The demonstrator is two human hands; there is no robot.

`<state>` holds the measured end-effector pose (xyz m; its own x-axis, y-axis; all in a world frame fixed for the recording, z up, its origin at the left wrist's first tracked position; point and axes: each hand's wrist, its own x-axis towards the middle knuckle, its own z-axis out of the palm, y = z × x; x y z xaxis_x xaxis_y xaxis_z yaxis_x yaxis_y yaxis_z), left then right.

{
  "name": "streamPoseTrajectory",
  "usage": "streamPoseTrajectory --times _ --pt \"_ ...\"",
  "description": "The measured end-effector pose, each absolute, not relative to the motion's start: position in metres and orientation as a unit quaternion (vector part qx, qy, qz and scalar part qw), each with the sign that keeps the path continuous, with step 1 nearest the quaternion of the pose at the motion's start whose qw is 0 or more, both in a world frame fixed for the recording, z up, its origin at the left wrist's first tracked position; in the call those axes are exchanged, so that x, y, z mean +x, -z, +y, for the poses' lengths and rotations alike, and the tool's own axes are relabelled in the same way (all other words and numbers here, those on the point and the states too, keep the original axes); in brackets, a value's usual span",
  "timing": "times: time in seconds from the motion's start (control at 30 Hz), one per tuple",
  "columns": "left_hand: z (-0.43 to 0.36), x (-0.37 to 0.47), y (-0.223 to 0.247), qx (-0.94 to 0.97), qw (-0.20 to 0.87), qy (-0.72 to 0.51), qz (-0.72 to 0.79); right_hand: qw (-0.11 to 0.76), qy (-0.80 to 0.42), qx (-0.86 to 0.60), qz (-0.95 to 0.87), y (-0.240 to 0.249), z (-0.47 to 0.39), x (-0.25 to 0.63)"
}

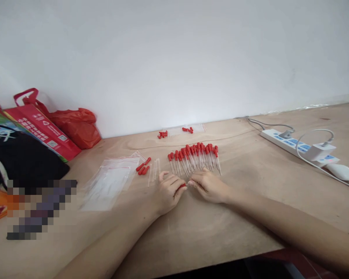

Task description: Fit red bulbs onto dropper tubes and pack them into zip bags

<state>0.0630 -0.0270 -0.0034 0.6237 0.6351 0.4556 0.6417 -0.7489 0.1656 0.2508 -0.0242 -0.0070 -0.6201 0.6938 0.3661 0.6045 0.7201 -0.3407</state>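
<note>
At the left of the frame stands a pink bag (pixel 43 130), tilted, with white printing in what look like Chinese characters, an arrow mark and two square codes; the characters are too small and slanted for me to read. Just beside it is a red plastic bag (pixel 77 126), on which I find no writing. Left of centre, clear zip bags (pixel 104 188) lie flat, with red lines but no readable label. Next come loose red bulbs (pixel 145 170) and a few clear tubes (pixel 154 170).

At the centre, the left hand (pixel 169 190) grips a red bulb (pixel 183 185). The right hand (pixel 208 186) is narrow, its fingertips pinching what seems to be a clear tube, mostly hidden. Behind the hands lies a row of red-topped droppers (pixel 193 152).

In my judgement, the step is to join bulb and tube; the next move calls for keeping both in one line and pushing gently, because thin glass could break.

At the right, the white power strip (pixel 282 142) carries blue markings, not readable.
</note>
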Motion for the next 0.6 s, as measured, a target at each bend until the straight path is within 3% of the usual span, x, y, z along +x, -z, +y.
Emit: streamPoseTrajectory --times 0.27,0.47,0.6 --pt "-0.005 0.035 -0.001 -0.842 0.05 0.261 -0.47 0.271 -0.154 -0.425 -0.849 0.003 -0.016 0.252" --pt "-0.019 0.037 0.003 -0.864 0.039 0.266 -0.425 0.238 -0.053 -0.384 -0.891 0.012 -0.034 0.244" --pt "-0.009 0.032 0.006 -0.819 0.081 0.292 -0.488 0.212 -0.052 -0.387 -0.896 0.014 -0.035 0.244"
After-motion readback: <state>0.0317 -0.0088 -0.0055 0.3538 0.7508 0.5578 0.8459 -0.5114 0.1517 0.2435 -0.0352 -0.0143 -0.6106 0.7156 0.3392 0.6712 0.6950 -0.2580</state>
